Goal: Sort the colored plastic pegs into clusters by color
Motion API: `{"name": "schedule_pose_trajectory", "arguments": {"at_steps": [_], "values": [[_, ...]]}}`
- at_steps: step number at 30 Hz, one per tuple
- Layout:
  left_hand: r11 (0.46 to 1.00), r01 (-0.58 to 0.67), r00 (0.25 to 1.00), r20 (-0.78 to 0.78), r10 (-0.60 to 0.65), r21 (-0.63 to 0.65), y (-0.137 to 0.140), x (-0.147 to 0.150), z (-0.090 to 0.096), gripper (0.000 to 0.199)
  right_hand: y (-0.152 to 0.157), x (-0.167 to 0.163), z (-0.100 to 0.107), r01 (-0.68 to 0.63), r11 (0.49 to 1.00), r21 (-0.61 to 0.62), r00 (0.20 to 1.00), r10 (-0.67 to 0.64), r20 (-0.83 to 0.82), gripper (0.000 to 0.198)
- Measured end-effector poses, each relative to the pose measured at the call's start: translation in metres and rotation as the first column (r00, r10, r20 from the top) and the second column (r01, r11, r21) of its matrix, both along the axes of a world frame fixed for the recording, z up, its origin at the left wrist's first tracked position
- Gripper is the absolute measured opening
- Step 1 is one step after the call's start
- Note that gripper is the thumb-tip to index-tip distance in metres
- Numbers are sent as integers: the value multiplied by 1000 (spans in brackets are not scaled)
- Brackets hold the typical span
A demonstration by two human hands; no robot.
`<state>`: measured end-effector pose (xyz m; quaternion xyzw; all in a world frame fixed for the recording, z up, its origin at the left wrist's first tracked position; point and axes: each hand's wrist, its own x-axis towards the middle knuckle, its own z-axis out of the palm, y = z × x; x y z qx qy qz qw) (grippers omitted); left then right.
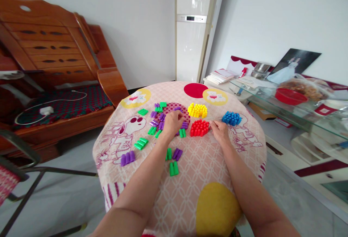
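Note:
Over the scattered purple pieces [161, 125] at the table's middle, my left hand [173, 122] is closed with its fingers bent down; whatever is between the fingertips is hidden. My right hand [220, 131] has its fingers drawn together against the right edge of a tight cluster of upright red pegs [199, 128]. I cannot make out whether it grips one. Behind the red cluster stand yellow pegs [197, 110], and right of my right hand are blue pegs [231, 118]. Green ribbed pieces [141, 143] and more purple ones lie around my left hand and forearm.
A patterned cloth covers the round table [190, 193]. On the left is a wooden bench [54, 55] with a white charger and cable. To the right, a glass-topped cabinet [285, 102] holds a red bowl [290, 96], papers and a photo. A white floor-standing unit [190, 44] stands behind.

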<state>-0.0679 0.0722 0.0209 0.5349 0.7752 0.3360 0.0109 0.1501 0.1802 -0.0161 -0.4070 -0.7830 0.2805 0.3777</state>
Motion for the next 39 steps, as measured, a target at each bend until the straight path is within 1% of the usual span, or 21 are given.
{"name": "schedule_pose_trajectory", "arguments": {"at_steps": [2,4,6,8,10,12,14,15,17,19,21,23,25,27,29,31,33,34,36,38,39], "values": [[988,-143,989,-41,145,54,-5,-23,-3,24,0,0,0,2,1000,9,1000,-2,12,40],[971,-233,969,-76,236,48,-10,-43,-8,34,0,0,1,0,1000,19,1000,0,22,41],[964,-263,962,-80,260,-37,-14,-56,-13,37,0,1,0,-2,1000,22,1000,2,23,41],[960,-258,966,-55,253,-110,-16,-61,-17,35,0,1,0,-1,1000,20,1000,0,20,41],[961,-260,965,-7,260,-96,-15,-61,-17,31,1,1,-1,-3,1000,17,1000,2,19,40],[965,-260,962,84,261,-22,-13,-56,-12,25,1,2,-1,1,1000,23,1000,-1,17,40],[973,-219,956,213,200,72,-11,-46,-3,17,-1,2,0,37,998,59,999,-37,-3,40],[976,-178,951,278,137,128,-9,-38,1,13,-3,2,1,63,994,85,998,-61,-22,40],[965,-67,916,399,-41,252,-6,-18,9,11,-11,1,5,96,986,138,993,-87,-75,40],[933,50,822,516,-242,357,-3,6,14,17,-21,-2,11,69,984,162,990,-47,-135,39],[899,133,695,607,-385,418,0,29,16,23,-33,-5,16,-16,989,148,983,43,-181,37],[881,174,615,651,-446,440,3,47,14,28,-42,-8,19,-98,989,113,970,120,-210,36],[878,199,592,661,-461,435,5,57,10,31,-47,-10,20,-139,988,68,961,152,-230,36],[883,230,599,656,-460,409,6,61,5,31,-48,-10,19,-143,990,10,954,141,-263,36],[885,272,629,626,-460,378,7,63,1,26,-45,-9,18,-129,991,-38,946,112,-305,37],[883,321,687,557,-466,342,7,64,0,19,-38,-7,15,-101,993,-62,935,74,-348,39],[888,345,756,472,-454,303,6,61,3,13,-28,0,13,-39,996,-86,921,3,-389,41],[900,333,794,431,-429,283,5,57,5,11,-22,5,12,18,995,-95,915,-54,-399,42],[935,247,874,358,-328,255,3,41,8,13,-8,19,11,192,978,-75,907,-207,-366,42],[966,109,939,296,-177,233,0,17,10,16,5,37,10,385,923,14,896,-370,-245,36],[974,37,957,273,-99,224,-2,5,10,19,11,45,10,450,891,60,886,-438,-154,32]]}}
